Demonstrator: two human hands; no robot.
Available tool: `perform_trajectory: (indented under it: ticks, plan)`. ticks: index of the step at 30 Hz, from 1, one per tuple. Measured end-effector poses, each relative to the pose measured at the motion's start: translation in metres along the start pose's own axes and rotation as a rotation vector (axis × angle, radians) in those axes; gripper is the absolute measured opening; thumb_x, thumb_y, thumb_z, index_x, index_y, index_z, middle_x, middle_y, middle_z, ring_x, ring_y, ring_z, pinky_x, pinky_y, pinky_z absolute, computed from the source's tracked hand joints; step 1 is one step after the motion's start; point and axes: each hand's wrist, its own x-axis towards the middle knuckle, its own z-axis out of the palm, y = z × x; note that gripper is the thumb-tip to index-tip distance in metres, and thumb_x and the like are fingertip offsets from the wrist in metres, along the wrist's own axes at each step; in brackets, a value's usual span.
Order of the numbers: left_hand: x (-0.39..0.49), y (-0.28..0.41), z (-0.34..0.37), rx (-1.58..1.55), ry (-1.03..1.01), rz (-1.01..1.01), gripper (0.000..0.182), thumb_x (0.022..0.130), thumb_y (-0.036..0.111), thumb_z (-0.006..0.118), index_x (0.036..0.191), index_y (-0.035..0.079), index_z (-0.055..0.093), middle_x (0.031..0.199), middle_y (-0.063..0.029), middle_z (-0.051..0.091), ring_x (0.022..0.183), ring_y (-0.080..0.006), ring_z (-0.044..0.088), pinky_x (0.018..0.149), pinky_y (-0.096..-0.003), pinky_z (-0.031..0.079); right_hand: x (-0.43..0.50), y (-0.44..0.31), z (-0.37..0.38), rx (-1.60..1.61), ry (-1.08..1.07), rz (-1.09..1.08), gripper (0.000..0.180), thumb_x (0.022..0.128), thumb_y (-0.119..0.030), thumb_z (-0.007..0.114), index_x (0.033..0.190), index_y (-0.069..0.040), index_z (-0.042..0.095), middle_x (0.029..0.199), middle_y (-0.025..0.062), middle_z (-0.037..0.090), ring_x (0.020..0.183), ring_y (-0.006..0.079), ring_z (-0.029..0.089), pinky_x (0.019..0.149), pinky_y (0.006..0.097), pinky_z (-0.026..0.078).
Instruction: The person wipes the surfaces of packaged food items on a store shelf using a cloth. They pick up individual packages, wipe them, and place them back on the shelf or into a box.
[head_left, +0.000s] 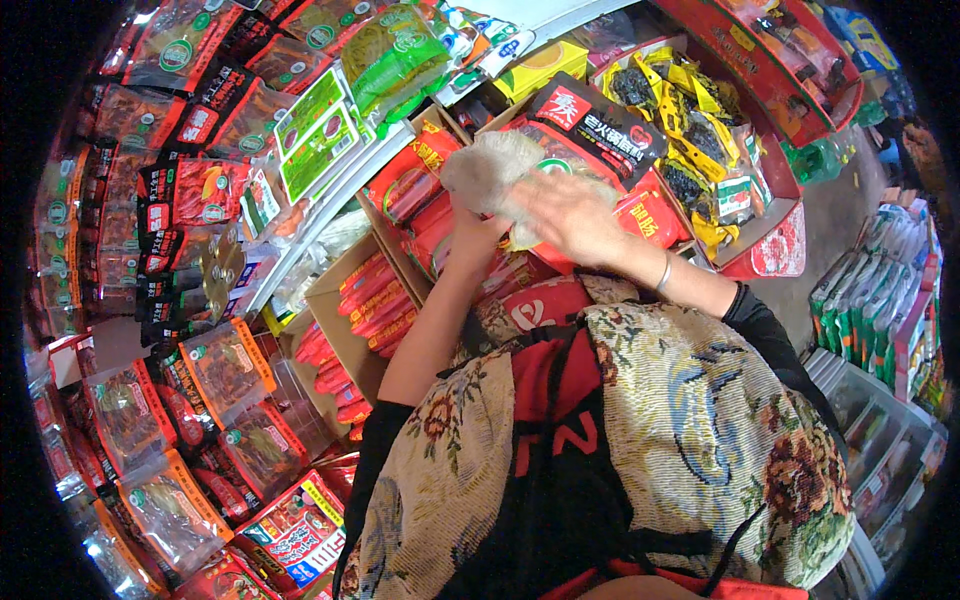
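A pale beige cloth (487, 171), blurred, is bunched up in my left hand (478, 238), whose fingers are mostly hidden behind it. My right hand (570, 217), also blurred, lies palm down with its fingers stretched towards the cloth. Pale material shows around its fingertips; whether it is the same cloth I cannot tell. Under and beyond both hands is a cardboard carton (391, 238) of red sausage packets (412, 176). On top of these rests a black and red hotpot base packet (596, 129), partly covered by my right hand.
A red box (780, 244) of yellow and black packets adjoins on the right. To the left stands a shelf of hanging food packets (202, 191), with a white shelf edge (296, 247). Another carton (341, 289) holds red sausages. Stacked bags (874, 277) stand far right.
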Motion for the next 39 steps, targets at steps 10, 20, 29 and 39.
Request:
perform_trajectory:
  ticks: [10,20,29,39]
  plan:
    - [-0.015,0.038,0.009,0.013,0.165,-0.346,0.085,0.076,0.01,0.077,0.139,0.002,0.02,0.13,-0.0179,0.044,0.112,-0.0241,0.052,0.092,-0.0351,0.048,0.014,0.116,-0.01,-0.352,-0.028,0.51,0.042,0.083,-0.024,0.053,0.124,-0.018,0.059,0.136,0.005,0.052,0.133,0.0298,0.038,0.108,0.0535,0.029]
    - [-0.015,0.026,-0.016,-0.454,0.096,-0.644,0.048,0.086,0.03,0.066,0.126,0.01,0.049,0.115,-0.0045,0.06,0.1,-0.0155,0.061,0.074,-0.031,0.053,0.013,0.076,-0.009,0.203,0.099,0.352,0.029,0.078,-0.019,0.059,0.104,-0.007,0.066,0.096,0.0108,0.062,0.091,0.0319,0.059,0.081,0.0426,0.048]
    - [-0.017,0.007,-0.017,-0.139,0.056,-0.305,0.035,0.088,0.019,0.063,0.118,0.003,0.053,0.114,-0.0078,0.06,0.098,-0.0183,0.063,0.08,-0.0324,0.055,0.063,-0.006,0.013,0.018,-0.176,0.029,0.028,0.08,-0.032,0.057,0.101,-0.018,0.069,0.109,0.0029,0.062,0.104,0.0257,0.053,0.085,0.0436,0.044]
    - [-0.018,0.02,-0.001,-0.354,0.108,-0.479,0.039,0.085,0.01,0.066,0.121,0.004,0.054,0.109,-0.0043,0.062,0.096,-0.0152,0.062,0.082,-0.0293,0.051,0.068,0.079,0.007,-0.223,0.089,0.243,0.02,0.08,-0.024,0.053,0.082,-0.009,0.066,0.087,0.0078,0.064,0.087,0.027,0.058,0.079,0.0438,0.043]
